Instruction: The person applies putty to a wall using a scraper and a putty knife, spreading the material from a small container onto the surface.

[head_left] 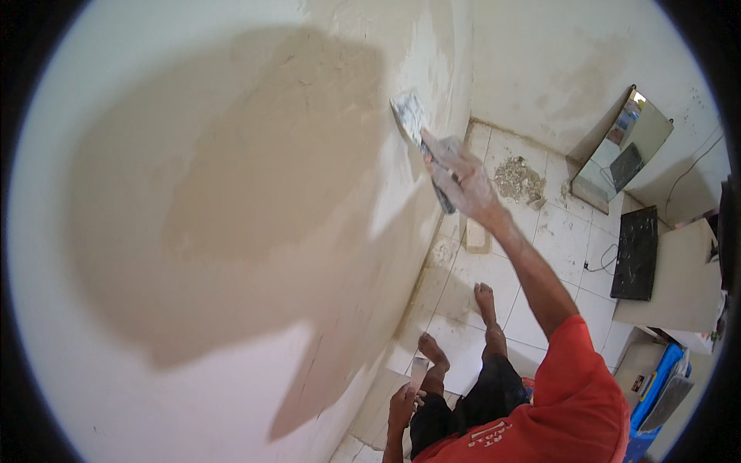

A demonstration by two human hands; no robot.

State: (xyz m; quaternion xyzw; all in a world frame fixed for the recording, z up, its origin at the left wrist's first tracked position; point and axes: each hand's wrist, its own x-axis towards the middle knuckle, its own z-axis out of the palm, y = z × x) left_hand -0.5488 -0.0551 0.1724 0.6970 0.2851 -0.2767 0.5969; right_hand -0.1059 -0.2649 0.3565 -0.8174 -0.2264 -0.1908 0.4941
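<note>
My right hand [465, 176], dusted with pale powder, is closed round the dark handle of a wide putty knife [410, 114]. Whitish filler smears its blade, which lies at the wall [139, 139] beside a wet white streak. Low down by my thigh, my left hand [403, 406] grips a smaller scraper [419, 371] with its blade pointing up. A brownish, rough patch [285, 147] covers much of the wall to the left of the knife, partly under my shadow.
On the tiled floor [559, 239] lies a heap of rubble [519, 181] near a pale rectangular block or tray [478, 237]. A mirror [624, 150] leans in the corner area. Along the right are a black panel [636, 253], a cable, and a cabinet [679, 270].
</note>
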